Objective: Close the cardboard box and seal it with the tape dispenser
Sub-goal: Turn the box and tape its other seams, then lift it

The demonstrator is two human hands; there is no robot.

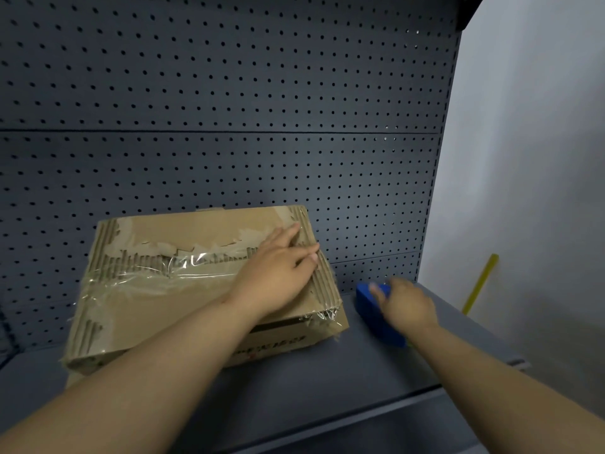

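Observation:
A worn cardboard box [157,290] lies on the dark shelf [311,381], its flaps down, with clear tape and torn paper across its top. My left hand [278,273] rests flat on the box's right end, fingers spread toward the edge. To the right of the box, a blue tape dispenser [370,309] sits on the shelf. My right hand [406,306] is over the dispenser and blurred; its fingers curl on the top, and whether it grips is unclear.
A dark pegboard [229,126] forms the back wall right behind the box. The shelf's front edge runs below my forearms. A white wall [540,158] stands at the right with a yellow strip [481,283] leaning there.

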